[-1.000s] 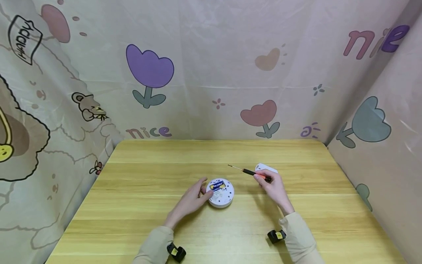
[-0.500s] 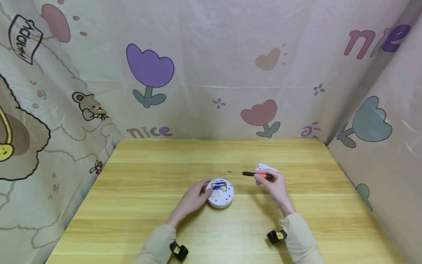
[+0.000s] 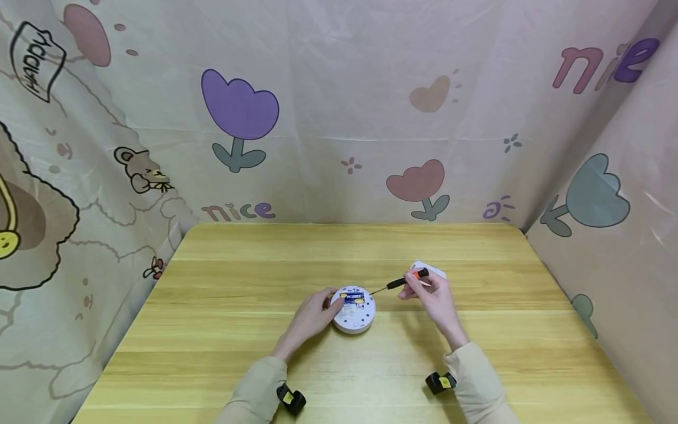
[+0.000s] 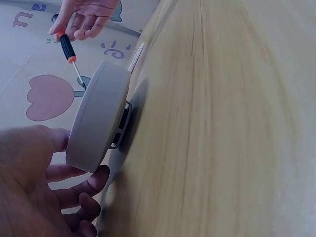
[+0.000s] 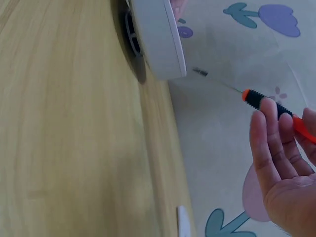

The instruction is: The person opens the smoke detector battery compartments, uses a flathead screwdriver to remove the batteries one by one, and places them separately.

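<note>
A round white battery-powered device (image 3: 354, 321) lies face up near the middle of the table, two blue-and-gold batteries (image 3: 352, 298) showing in its bay. My left hand (image 3: 311, 319) grips its left edge, thumb over the rim and fingers lower at the side. In the left wrist view a bracket-like part (image 4: 122, 126) sticks out from its underside. My right hand (image 3: 436, 299) pinches a screwdriver (image 3: 396, 283) by its black-and-orange handle. The slim shaft slants down left to the device's upper right rim; whether the tip touches, I cannot tell.
A white flat plate-like piece (image 3: 436, 271) lies behind my right hand, partly covered by it. The wooden table (image 3: 254, 259) meets a printed curtain (image 3: 318, 118) at the back and sides. Black wrist cameras (image 3: 291, 400) hang at both cuffs.
The screwdriver has tilted, handle end up, and its tip has come down towards the device's rim. My left hand has closed in on the device, which has turned slightly.
</note>
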Available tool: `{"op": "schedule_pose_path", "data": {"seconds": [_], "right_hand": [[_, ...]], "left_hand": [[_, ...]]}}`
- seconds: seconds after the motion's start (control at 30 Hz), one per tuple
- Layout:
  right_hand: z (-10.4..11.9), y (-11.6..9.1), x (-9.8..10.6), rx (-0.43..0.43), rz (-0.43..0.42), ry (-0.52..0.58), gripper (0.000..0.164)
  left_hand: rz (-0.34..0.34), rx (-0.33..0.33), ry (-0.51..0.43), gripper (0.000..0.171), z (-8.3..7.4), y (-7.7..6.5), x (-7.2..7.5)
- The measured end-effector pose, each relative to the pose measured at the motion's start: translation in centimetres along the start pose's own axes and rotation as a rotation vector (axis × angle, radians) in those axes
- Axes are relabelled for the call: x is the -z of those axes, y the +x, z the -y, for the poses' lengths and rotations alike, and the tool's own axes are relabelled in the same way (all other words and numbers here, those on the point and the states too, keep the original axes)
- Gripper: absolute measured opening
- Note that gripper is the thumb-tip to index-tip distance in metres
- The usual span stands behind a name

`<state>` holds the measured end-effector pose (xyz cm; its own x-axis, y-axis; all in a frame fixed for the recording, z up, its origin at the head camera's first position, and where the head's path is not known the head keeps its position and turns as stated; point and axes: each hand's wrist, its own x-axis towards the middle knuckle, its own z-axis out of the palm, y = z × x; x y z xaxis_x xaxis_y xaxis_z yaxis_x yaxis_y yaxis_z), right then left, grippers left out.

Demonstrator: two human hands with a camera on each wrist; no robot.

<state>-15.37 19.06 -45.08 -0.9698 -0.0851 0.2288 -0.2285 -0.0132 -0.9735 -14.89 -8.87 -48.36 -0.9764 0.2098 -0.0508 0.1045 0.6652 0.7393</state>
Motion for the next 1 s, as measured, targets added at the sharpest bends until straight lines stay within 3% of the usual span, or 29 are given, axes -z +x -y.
{"op": "schedule_pose_path", "data": {"seconds": [0.23,0.37,0.53,0.73,1.0], "right_hand": [[0.7,0.0,-1.1,0.039,0.083,-0.116,0.026],[1.3,-0.1,-1.8,0.074,0.046,-0.272,0.022],[1.9,-0.2,-2.4,0.181,0.026,-0.429,0.016],[2.0,0.0,-3.0,0.299,0.085,-0.528,0.012],[2.1,0.2,-3.7,0.364,0.111,-0.603,0.01]], "left_hand": [[0.005,-0.014,-0.011,0.046,0.0,-0.1,0.0],[0.006,-0.019,-0.021,0.046,0.0,-0.2,-0.1],[0.005,-0.02,-0.024,0.048,0.0,-0.3,-0.1],[-0.004,-0.03,-0.016,0.049,0.0,-0.2,-0.2],[-0.005,-0.041,-0.009,0.049,0.3,-0.2,-0.4]]}}
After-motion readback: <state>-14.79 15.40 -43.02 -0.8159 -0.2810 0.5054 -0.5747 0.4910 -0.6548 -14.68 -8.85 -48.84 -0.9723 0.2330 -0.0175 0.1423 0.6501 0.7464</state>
